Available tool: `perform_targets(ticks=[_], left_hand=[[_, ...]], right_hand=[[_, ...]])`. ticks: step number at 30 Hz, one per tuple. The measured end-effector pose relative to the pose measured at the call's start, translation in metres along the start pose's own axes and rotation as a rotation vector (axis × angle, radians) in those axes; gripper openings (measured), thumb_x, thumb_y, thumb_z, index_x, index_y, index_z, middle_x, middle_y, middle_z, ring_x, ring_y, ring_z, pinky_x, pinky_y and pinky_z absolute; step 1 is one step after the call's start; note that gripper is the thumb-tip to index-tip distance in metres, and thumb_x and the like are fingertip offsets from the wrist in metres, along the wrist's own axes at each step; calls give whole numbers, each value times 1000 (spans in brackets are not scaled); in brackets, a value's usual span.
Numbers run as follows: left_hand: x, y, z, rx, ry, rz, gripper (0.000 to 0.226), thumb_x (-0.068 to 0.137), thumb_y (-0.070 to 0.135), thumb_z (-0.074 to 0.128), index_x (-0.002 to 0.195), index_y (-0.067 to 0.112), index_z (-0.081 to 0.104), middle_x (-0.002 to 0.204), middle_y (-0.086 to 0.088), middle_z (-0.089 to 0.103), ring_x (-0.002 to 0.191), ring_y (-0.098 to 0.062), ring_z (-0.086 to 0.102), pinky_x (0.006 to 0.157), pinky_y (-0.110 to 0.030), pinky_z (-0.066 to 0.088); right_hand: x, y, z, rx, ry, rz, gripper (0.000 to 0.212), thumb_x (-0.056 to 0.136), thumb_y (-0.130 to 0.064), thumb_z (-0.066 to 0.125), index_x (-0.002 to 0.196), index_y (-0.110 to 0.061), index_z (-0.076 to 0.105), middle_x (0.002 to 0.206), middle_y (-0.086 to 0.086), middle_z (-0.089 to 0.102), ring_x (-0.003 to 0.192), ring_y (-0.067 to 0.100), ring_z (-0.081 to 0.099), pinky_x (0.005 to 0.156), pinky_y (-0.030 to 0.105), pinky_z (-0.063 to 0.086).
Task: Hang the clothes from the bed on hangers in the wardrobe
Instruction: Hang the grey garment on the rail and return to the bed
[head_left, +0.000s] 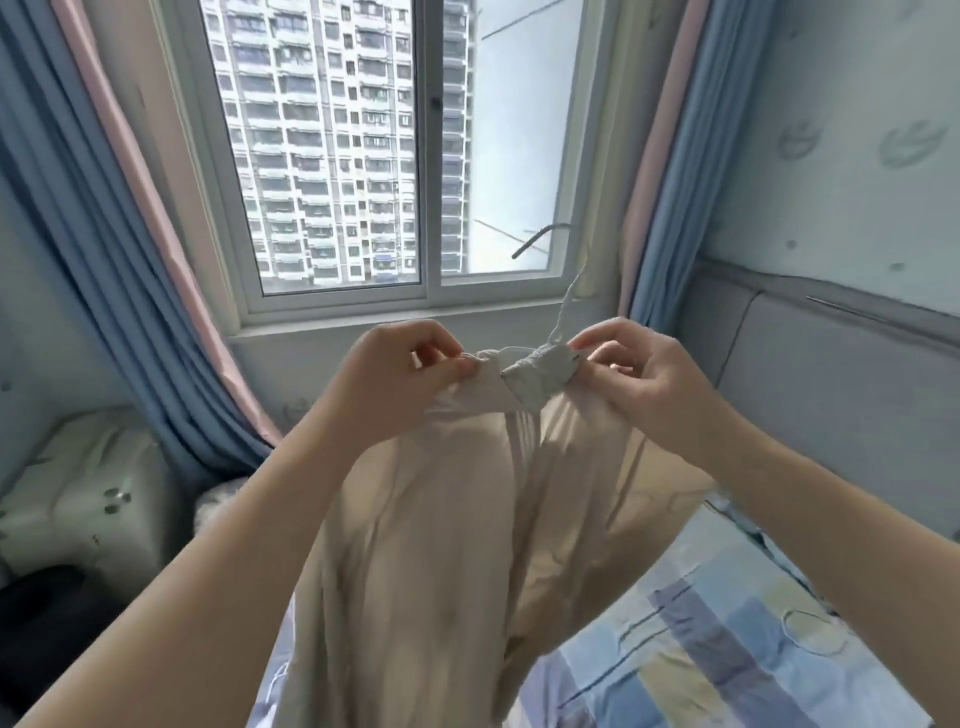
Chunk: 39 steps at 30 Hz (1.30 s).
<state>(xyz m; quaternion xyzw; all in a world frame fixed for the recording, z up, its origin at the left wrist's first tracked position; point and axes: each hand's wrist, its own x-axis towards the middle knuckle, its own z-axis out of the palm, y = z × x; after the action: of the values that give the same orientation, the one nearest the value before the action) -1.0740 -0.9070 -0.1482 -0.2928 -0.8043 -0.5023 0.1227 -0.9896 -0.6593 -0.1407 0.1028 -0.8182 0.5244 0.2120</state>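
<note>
The left hand (410, 374) and right hand (639, 384) are each pinching, with curled fingers (456, 368), the bunched top of one beige garment (467, 519). It is hanging above the bed (727, 623). One hanger hook (540, 240) is showing above it.

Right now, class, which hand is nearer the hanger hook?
Right. The right hand pinches the garment just below and right of the hook; the left hand pinches the garment farther off, down to the hook's left.

Soft daylight enters through the window (389, 156); edges bow from wide-angle distortion, and detail looks slightly smeared.
</note>
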Motion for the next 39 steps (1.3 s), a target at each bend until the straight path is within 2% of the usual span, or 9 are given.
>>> perform_targets(ticks=[3, 7, 11, 14, 18, 22, 26, 34, 39], left_hand=[[8, 26, 31, 27, 3, 78, 12, 74, 51, 75, 74, 40, 70, 57, 19, 52, 52, -6, 39, 58, -28, 35], [15, 79, 81, 32, -45, 170, 26, 67, 67, 59, 79, 47, 70, 59, 18, 52, 56, -13, 45, 64, -32, 41], [20, 150, 130, 21, -43, 279, 19, 72, 60, 61, 77, 43, 68, 60, 19, 53, 54, -9, 43, 61, -30, 40], [12, 205, 178, 4, -87, 349, 15, 81, 49, 65, 74, 35, 65, 59, 17, 54, 51, -7, 41, 57, -30, 38], [-12, 281, 258, -26, -242, 417, 16, 91, 32, 67, 77, 27, 63, 58, 15, 57, 51, -5, 45, 55, -27, 38], [-46, 362, 339, -101, -307, 521, 20, 92, 38, 67, 75, 27, 67, 61, 2, 55, 56, -14, 43, 59, -31, 38], [-69, 430, 408, -162, -236, 569, 25, 92, 43, 65, 73, 26, 63, 58, 5, 53, 58, -18, 47, 61, -36, 43], [-99, 549, 538, -251, -378, 622, 26, 96, 36, 57, 78, 17, 55, 64, 3, 57, 65, -24, 52, 61, -34, 39], [-136, 611, 615, -485, -549, 602, 24, 92, 41, 65, 72, 27, 66, 51, 9, 52, 47, -11, 44, 55, -30, 39]], right_hand=[[-25, -3, -39, -61, 94, -23, 14, 90, -14, 68, 90, -27, 73, 76, 12, 67, 63, 22, 50, 59, 33, 41], [-68, -12, -101, -120, 262, 4, 11, 87, -14, 72, 82, -24, 71, 68, -7, 66, 58, 12, 48, 53, 26, 40], [-128, -26, -187, -251, 372, 22, 11, 87, -17, 72, 81, -27, 71, 73, 0, 71, 65, 16, 56, 63, 33, 46], [-185, -42, -253, -383, 436, 41, 8, 88, -21, 71, 81, -24, 72, 76, 7, 71, 66, 14, 57, 62, 27, 43], [-262, -65, -330, -504, 548, 38, 6, 89, -21, 69, 84, -21, 73, 77, -1, 71, 74, 19, 64, 68, 27, 48], [-339, -85, -401, -593, 614, 75, 7, 90, -23, 68, 85, -20, 73, 78, -2, 70, 78, 21, 64, 68, 26, 49], [-426, -104, -470, -711, 716, 172, 12, 92, -32, 65, 84, -27, 73, 79, -8, 71, 78, 17, 66, 72, 31, 50], [-579, -146, -566, -848, 1055, 337, 15, 91, -21, 66, 78, -25, 72, 70, -19, 68, 63, -7, 60, 59, 6, 40], [-662, -166, -605, -912, 1209, 501, 17, 90, -24, 67, 77, -13, 69, 57, -10, 60, 54, 4, 48, 56, 16, 37]])
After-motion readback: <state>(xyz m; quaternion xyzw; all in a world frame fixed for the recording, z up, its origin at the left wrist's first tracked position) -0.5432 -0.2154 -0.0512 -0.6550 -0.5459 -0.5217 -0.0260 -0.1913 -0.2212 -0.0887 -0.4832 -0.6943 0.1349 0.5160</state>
